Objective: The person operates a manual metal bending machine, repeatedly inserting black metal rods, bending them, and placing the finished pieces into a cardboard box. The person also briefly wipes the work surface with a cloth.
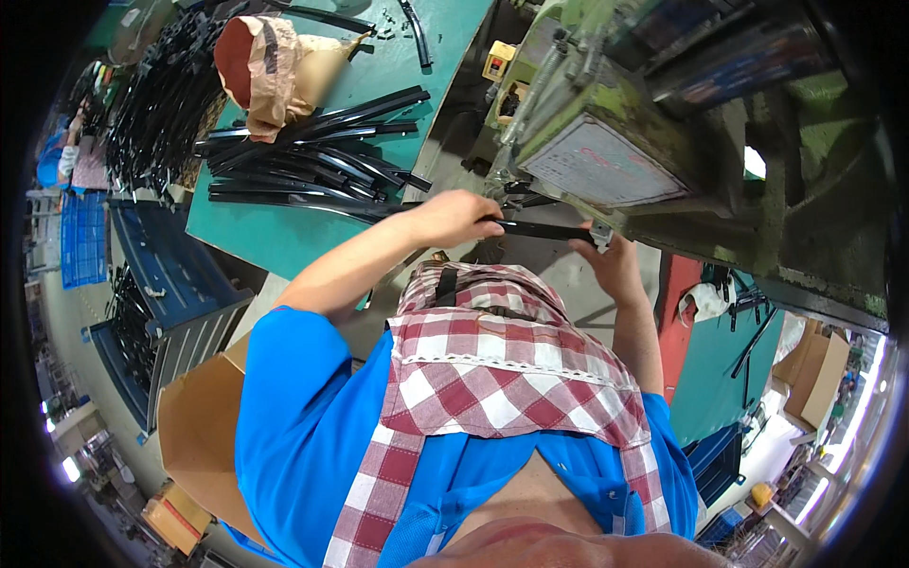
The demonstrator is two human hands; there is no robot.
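A long black strip [542, 230] runs level in front of my apron, under the edge of a green machine [720, 237]. My left hand [453, 218] is closed around its left end, with the thumb and fingers pinching it. At the other end, my right hand [609, 257] grips the strip with the thumb below. A small silvery metal piece [601, 230] sits at that right end, against my fingers; whether it is part of the strip or of the machine I cannot tell. Left of my left hand, a loose pile of similar black strips [312, 175] lies on a green table [256, 227].
On the table stands an open brown paper bag [275, 76], beside a large black heap of strips [156, 104]. The machine's block [606, 161] juts out above my right hand. Left of me are a cardboard box [199, 426] and blue bins [170, 256]; a second green table [729, 360] stands right.
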